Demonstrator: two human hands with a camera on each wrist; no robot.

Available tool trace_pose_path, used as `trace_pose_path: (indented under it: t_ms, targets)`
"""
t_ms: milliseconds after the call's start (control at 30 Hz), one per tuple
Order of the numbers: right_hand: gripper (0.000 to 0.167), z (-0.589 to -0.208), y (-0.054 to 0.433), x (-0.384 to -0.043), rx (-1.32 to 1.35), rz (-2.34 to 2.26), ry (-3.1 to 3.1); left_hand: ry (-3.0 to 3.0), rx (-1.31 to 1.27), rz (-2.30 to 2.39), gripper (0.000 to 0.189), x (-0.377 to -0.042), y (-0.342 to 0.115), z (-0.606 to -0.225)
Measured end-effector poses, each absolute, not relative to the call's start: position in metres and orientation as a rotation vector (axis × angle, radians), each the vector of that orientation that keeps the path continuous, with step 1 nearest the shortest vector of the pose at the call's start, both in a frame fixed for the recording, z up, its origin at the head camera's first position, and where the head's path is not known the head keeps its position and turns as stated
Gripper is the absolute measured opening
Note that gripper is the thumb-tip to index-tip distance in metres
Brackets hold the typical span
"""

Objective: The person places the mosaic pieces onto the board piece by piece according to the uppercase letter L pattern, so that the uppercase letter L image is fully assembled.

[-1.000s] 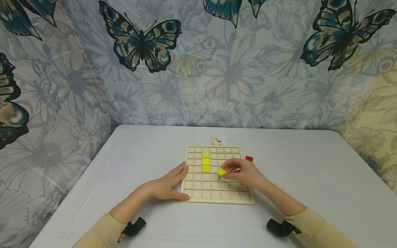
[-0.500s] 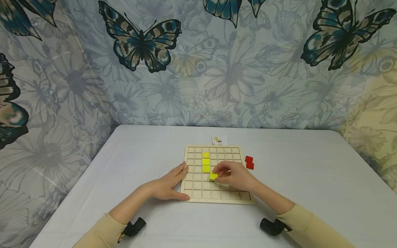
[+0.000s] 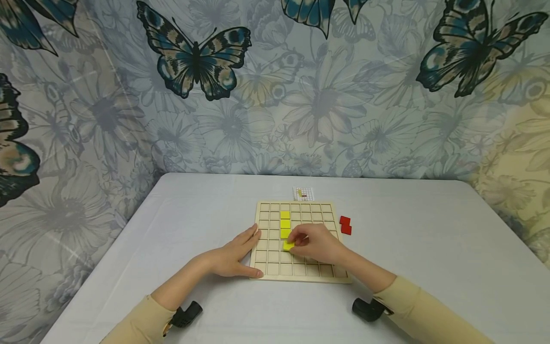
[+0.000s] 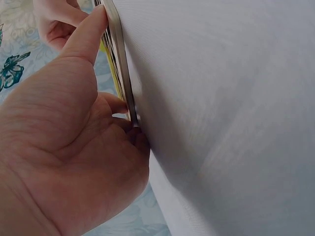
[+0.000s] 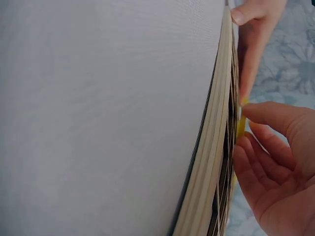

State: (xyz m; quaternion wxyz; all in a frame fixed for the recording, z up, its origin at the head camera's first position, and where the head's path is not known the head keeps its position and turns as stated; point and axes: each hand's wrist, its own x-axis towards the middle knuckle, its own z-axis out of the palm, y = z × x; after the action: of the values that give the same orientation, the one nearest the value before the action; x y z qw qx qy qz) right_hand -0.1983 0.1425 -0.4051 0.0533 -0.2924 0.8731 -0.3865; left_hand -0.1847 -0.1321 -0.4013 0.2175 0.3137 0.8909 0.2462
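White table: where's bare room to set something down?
Bare tabletop lies between its left edge and the left hand, between the red tiles and its right edge, and in front of the grid board, between the black wrist cameras. It's crowded around the yellow tiles, where the right hand pinches one, and just behind the board, where a card lies.

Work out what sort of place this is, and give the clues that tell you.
Likely an indoor activity corner, perhaps staged for recording: a white table stands in front of a butterfly-and-flower backdrop, and on it lies a wooden grid board with yellow tiles.
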Motion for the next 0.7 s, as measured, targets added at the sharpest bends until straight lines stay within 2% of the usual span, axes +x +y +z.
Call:
trace_pose_path:
  t_ms: [700]
  targets:
    - [0.016, -0.4042, 0.1368, -0.1992, -0.896, -1.173, 2.686, 2.469, 0.868, 0.673, 0.104, -0.1862, -0.1334, -0.4034]
